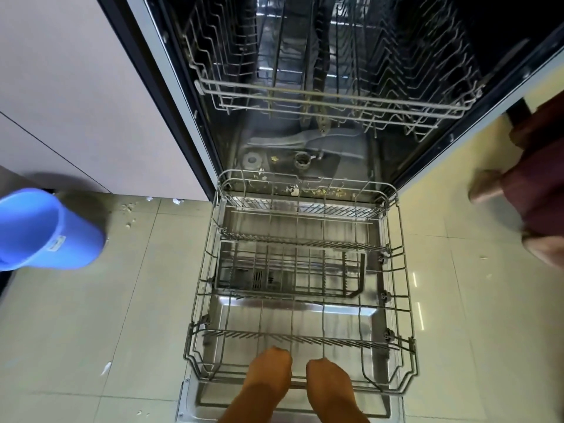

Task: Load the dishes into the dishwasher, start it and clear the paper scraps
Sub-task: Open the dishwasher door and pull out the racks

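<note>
Two hands low at the near edge of the view, left hand (268,377) and right hand (328,383) side by side and just apart, fingers (274,357) of both curled over the front rail of the lower rack (407,300) and holding it, tips hidden under the wire. Straight beyond the fingers, that rack drawn right out over the lowered door (195,406) of the dishwasher (183,111), with no plate, bowl or cup in it; only the cutlery basket (290,271) lying across its middle, nothing visible inside. Farther beyond and higher, the upper rack (305,94) part-way out, equally bare. No dishes anywhere in view, whereabouts impossible to tell. Paper scraps (128,209) scattered on the floor (91,315) well off to the left of the fingers, near a blue bucket (45,230) by the cabinet front (61,87); one more white bit closer in on the left, a few specks off to the right, and pale crumbs along the tub sill just past the far end of the rack. Far to the right of the fingers, another person's foot (485,186) and a dark red garment. Judging by all this, barely started: machine opened and rack pulled out, yet loading not begun, wash not started, scraps not cleared, so nearly everything left to do
</note>
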